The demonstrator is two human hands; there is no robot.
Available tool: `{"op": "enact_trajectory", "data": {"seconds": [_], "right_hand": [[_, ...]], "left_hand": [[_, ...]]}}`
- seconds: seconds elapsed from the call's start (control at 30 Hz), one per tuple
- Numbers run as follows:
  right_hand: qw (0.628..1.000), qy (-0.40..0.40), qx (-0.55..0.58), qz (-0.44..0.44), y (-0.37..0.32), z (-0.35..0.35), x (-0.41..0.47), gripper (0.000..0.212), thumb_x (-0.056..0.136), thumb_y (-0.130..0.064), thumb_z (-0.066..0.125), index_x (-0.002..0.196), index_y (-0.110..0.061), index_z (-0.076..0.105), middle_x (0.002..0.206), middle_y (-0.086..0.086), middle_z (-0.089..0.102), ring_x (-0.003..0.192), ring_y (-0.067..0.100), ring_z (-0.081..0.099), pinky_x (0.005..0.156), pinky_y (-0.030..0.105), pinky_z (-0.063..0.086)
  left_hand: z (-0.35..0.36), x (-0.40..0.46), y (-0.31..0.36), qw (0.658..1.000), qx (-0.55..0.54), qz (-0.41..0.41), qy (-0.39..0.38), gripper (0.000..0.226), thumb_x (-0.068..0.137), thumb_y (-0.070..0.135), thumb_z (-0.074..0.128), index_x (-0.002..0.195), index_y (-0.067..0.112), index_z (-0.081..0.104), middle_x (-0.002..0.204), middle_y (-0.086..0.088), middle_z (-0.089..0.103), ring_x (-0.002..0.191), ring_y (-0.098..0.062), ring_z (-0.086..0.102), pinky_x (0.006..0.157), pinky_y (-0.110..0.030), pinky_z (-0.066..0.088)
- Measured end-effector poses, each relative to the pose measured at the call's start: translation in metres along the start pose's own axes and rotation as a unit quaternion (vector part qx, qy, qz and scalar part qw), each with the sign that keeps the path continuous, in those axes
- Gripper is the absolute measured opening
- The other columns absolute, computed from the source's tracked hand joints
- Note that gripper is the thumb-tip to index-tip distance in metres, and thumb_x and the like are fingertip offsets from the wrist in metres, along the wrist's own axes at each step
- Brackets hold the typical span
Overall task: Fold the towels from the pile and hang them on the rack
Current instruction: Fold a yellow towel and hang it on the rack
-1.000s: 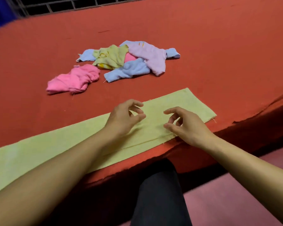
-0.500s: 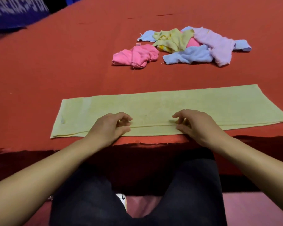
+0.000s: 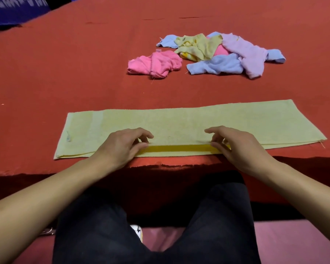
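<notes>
- Head view shows a pile of small towels (image 3: 217, 54) lying well behind the work area, to the right of the middle; it has light blue, pale yellow, lilac and pink pieces crumpled over each other.
- One pink towel (image 3: 154, 63) lies crumpled just beside the pile on its left side, a little apart from the others.
- Nothing lies between the pile and the long towel; only bare red cloth is there.
- At the bottom of the view the person's legs in dark trousers (image 3: 151, 235) are seen, and between them a small white object, too hidden to tell what it is.
- The desk (image 3: 65, 73) is covered with a red cloth that reaches its near edge, where the cloth has an uneven border.
- In the far left corner a dark blue surface (image 3: 17, 10) with blurred white marks is visible; the floor below the desk looks pinkish.
- The yellow-green towel (image 3: 179, 122) lies flat and long along the near edge of the desk, already folded lengthwise in two layers.
- Between the hands, the upper layer is lifted a little at the near edge, and a brighter yellow strip shows under it.
- The left hand (image 3: 122, 145) pinches this near edge with curled fingers and thumb.
- The right hand (image 3: 234, 143) grips the same edge in the same way, further to the right.
</notes>
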State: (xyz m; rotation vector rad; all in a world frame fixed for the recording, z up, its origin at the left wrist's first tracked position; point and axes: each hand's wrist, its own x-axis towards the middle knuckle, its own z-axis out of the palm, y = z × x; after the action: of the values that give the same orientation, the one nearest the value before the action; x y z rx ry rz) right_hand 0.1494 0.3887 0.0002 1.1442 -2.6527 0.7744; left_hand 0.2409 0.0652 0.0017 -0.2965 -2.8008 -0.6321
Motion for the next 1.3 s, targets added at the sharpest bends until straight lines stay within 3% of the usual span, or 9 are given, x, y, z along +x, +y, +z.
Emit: {"op": "enact_trajectory", "data": {"seconds": [0.1,0.23,0.37,0.57,0.7,0.83,0.93,1.13,1.3], "right_hand": [[0.999,-0.029,-0.003,-0.013,0.0,0.003,-0.011,0.041,0.09,-0.015,0.069,0.128,-0.024,0.058,0.092,-0.017,0.061,0.082,0.003,0.055,0.074,0.024,0.045],[0.998,-0.043,-0.025,-0.026,0.0,0.009,-0.014,0.041,0.089,-0.015,0.069,0.128,-0.023,0.058,0.094,-0.012,0.065,0.086,0.015,0.061,0.074,0.036,0.053],[0.997,-0.07,-0.016,0.005,-0.004,0.003,-0.009,0.045,0.09,-0.031,0.065,0.132,-0.029,0.052,0.093,-0.019,0.063,0.085,0.005,0.06,0.076,0.028,0.052],[0.997,-0.054,0.041,0.042,-0.022,0.015,0.017,0.036,0.089,-0.029,0.068,0.124,-0.033,0.057,0.082,-0.019,0.064,0.075,0.0,0.059,0.067,0.014,0.04],[0.994,-0.079,0.08,0.003,-0.06,0.041,0.045,0.035,0.09,-0.027,0.068,0.123,-0.034,0.057,0.082,-0.019,0.065,0.077,0.002,0.06,0.068,0.017,0.042],[0.988,-0.104,0.105,-0.046,-0.107,0.073,0.073,0.034,0.091,-0.028,0.067,0.123,-0.034,0.058,0.087,-0.021,0.065,0.081,0.003,0.059,0.074,0.022,0.045],[0.985,-0.118,0.094,-0.082,-0.137,0.095,0.089,0.036,0.09,-0.028,0.066,0.124,-0.034,0.058,0.091,-0.023,0.062,0.084,0.001,0.052,0.076,0.023,0.041],[0.982,-0.145,0.073,-0.102,-0.16,0.121,0.1,0.039,0.09,-0.029,0.068,0.127,-0.032,0.057,0.097,-0.021,0.061,0.087,0.003,0.049,0.08,0.028,0.046],[0.978,-0.169,0.074,-0.096,-0.16,0.123,0.104,0.037,0.09,-0.026,0.066,0.125,-0.033,0.057,0.09,-0.02,0.062,0.078,0.0,0.052,0.073,0.021,0.043]], "left_hand": [[0.002,-0.008,-0.001,0.999,0.006,0.036,-0.005,0.026,0.089,0.022,0.071,0.113,0.028,0.063,0.089,0.024,0.062,0.08,0.0,0.058,0.072,-0.023,0.049],[0.012,-0.015,-0.002,0.998,0.01,0.058,-0.034,0.027,0.087,0.02,0.073,0.113,0.022,0.066,0.091,0.014,0.068,0.081,-0.005,0.062,0.073,-0.031,0.056],[0.006,-0.019,-0.009,0.998,0.003,0.037,-0.042,0.035,0.083,0.03,0.075,0.117,0.025,0.065,0.09,0.029,0.056,0.083,-0.004,0.058,0.077,-0.028,0.053],[-0.022,-0.049,-0.055,0.999,0.026,-0.022,0.013,0.039,0.079,0.035,0.078,0.115,0.03,0.065,0.092,0.02,0.065,0.083,0.001,0.057,0.076,-0.03,0.055],[-0.04,-0.075,-0.086,0.997,0.047,-0.045,0.033,0.035,0.082,0.047,0.073,0.113,0.033,0.064,0.093,0.019,0.067,0.085,0.002,0.053,0.077,-0.027,0.052],[-0.054,-0.089,-0.108,0.995,0.08,-0.048,0.038,0.036,0.08,0.03,0.079,0.113,0.026,0.066,0.1,0.015,0.068,0.087,-0.011,0.058,0.08,-0.032,0.051],[-0.06,-0.1,-0.124,0.994,0.072,-0.067,0.05,0.035,0.081,0.025,0.079,0.114,0.026,0.065,0.099,0.012,0.069,0.09,-0.007,0.059,0.08,-0.033,0.054],[-0.067,-0.112,-0.143,0.995,0.08,0.0,0.05,0.026,0.091,0.031,0.059,0.11,0.016,0.067,0.093,0.005,0.07,0.085,-0.005,0.055,0.079,-0.014,0.042],[-0.077,-0.114,-0.153,0.996,0.066,0.042,0.044,0.023,0.091,0.03,0.059,0.106,0.015,0.069,0.092,0.005,0.068,0.083,-0.006,0.057,0.079,-0.016,0.046]]}}
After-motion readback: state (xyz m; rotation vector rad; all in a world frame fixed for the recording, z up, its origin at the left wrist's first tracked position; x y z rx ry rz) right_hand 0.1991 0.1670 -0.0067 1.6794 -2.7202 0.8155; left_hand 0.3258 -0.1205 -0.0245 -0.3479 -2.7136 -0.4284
